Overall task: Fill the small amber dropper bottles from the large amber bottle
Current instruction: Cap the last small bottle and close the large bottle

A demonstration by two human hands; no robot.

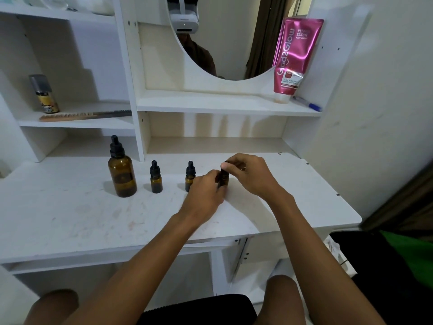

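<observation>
The large amber bottle (122,174) stands capped with a black dropper at the left of the white desk (93,214). Two small amber dropper bottles stand to its right, one (156,178) alone and one (190,175) partly behind my left hand. A third small amber bottle (223,178) stands between my hands. My left hand (206,193) grips its body. My right hand (248,174) pinches its black dropper cap from above, hiding most of the cap.
A pink tube (294,59) and a blue pen (307,103) rest on the shelf under the oval mirror (229,38). A spray can (44,95) and a comb (84,115) lie on the left shelf. The desk's right edge is near a wall.
</observation>
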